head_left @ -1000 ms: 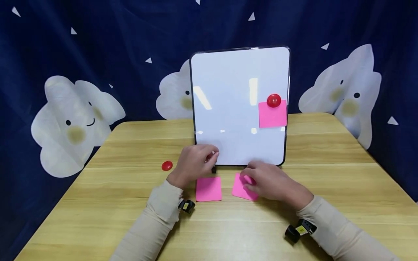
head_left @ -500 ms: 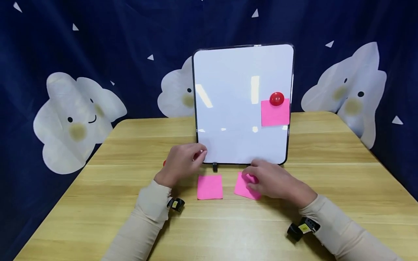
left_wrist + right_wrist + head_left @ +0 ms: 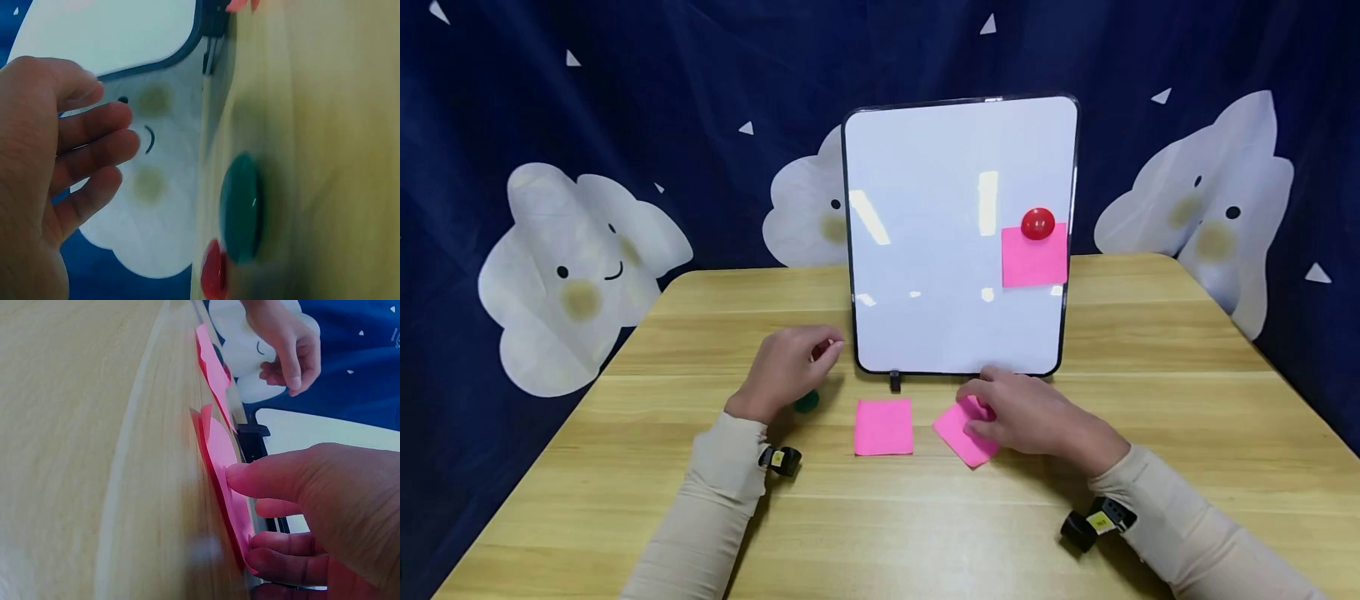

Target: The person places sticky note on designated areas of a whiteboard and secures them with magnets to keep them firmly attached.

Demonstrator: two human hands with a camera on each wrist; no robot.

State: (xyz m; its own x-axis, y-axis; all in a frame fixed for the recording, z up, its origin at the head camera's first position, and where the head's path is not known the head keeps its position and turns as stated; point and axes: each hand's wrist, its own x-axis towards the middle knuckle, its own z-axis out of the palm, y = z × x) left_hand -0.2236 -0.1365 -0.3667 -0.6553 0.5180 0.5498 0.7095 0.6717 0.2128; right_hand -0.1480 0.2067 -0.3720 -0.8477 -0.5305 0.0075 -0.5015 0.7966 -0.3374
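My left hand (image 3: 788, 372), fingers loosely curled and holding nothing, hovers over the table left of the whiteboard (image 3: 955, 242). Below it lies a green round magnet (image 3: 807, 402); the left wrist view shows a red magnet (image 3: 214, 272) beside it, which the hand hides in the head view. With thumb and fingertips my right hand (image 3: 1033, 417) grips a pink sticky note (image 3: 957, 432) low on the table, its near corner turned askew. In the right wrist view that note (image 3: 219, 450) bends slightly under the thumb. Another pink sticky note (image 3: 883, 427) lies flat to its left.
On the whiteboard's right side a red magnet (image 3: 1038, 223) holds a pink sticky note (image 3: 1033, 258). The board stands on small black feet (image 3: 895, 382) on the wooden table (image 3: 880, 533). A dark blue curtain (image 3: 700, 67) with clouds hangs behind.
My left hand has moved left, away from the board's lower left corner, uncovering the green magnet and covering the red one. The note under my right hand has turned.
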